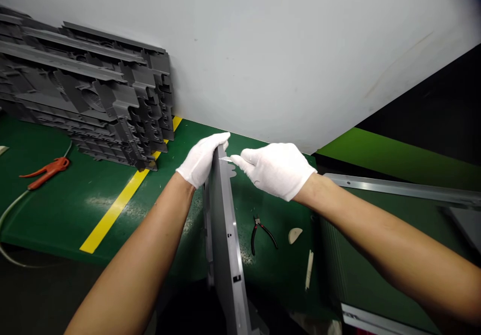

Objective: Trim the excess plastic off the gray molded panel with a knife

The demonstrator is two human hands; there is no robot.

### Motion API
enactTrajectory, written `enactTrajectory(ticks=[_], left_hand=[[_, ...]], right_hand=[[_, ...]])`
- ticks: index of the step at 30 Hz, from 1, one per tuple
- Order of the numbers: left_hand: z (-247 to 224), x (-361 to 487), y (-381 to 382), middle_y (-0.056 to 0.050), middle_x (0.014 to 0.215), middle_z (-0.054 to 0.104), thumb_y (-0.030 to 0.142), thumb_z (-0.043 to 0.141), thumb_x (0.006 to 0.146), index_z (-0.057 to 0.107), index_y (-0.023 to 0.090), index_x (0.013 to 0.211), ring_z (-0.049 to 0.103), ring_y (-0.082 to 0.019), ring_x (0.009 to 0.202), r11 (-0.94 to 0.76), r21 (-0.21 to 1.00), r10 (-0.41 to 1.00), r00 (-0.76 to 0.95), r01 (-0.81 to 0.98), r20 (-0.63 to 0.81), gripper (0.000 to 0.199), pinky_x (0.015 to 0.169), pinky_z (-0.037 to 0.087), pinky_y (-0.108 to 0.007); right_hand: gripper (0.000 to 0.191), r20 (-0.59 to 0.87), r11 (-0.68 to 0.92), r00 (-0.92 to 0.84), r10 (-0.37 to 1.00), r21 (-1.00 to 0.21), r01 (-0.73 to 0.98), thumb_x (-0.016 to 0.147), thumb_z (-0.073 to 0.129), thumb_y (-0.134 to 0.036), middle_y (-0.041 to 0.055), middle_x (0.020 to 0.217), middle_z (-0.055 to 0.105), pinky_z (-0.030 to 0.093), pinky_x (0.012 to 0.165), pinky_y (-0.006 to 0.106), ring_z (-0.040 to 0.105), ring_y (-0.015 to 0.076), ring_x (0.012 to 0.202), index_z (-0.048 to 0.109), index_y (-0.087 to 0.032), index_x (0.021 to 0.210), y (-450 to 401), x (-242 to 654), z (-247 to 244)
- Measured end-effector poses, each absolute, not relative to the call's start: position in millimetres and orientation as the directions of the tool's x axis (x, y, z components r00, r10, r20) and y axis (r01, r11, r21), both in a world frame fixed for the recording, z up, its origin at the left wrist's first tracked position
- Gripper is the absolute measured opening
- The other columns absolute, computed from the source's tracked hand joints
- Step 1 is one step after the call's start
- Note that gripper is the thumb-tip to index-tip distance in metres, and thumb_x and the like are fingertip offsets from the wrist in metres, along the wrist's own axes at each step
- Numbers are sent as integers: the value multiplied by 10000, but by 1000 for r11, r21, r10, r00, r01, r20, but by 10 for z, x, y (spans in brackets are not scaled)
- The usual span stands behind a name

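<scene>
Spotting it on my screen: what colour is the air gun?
The air gun is orange-red, best seen in the head view.

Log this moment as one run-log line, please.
left hand: grips grey plastic panel | right hand: holds knife blade at panel edge | nearby: pliers on green mat

Single head-worn view from the person's own eye line, facing forward and down past both forearms, close on the gloved left hand (202,158) and right hand (276,171), with the green desk (56,220) spread below and beyond.
</scene>
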State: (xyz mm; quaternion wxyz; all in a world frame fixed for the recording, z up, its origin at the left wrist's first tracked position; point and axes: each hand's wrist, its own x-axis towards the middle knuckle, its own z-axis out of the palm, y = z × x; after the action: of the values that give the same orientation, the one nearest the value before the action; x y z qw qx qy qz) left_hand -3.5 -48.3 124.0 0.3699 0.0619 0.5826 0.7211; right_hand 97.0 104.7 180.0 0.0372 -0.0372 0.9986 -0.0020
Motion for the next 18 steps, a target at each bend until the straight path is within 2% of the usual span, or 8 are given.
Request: enactTrajectory(ticks=[8, 18], left_hand=[[1272, -30, -463, -3, 669, 360, 494, 620, 871, 413, 153, 737, 404, -75, 532, -31, 881, 609, -708, -473, -358, 421, 518, 442, -248], [1221, -42, -474, 2, 676, 351, 495, 633, 862, 414, 153, 742, 377, -68, 527, -45, 888, 620, -710, -457, -334, 423, 501, 435, -240]], right_hand=[[683, -116, 998, -991, -68, -13, -67, 1029, 146, -644, 40, 593, 479, 164, 593, 259, 370, 137, 524, 631, -199, 844, 1049, 978, 1817], [688, -131, 997, -989, -72, -20, -70, 1019, 150, -664, 29, 582, 468, 146, 580, 265, 233, 125, 496, 614, -204, 806, 1065, 986, 1833]])
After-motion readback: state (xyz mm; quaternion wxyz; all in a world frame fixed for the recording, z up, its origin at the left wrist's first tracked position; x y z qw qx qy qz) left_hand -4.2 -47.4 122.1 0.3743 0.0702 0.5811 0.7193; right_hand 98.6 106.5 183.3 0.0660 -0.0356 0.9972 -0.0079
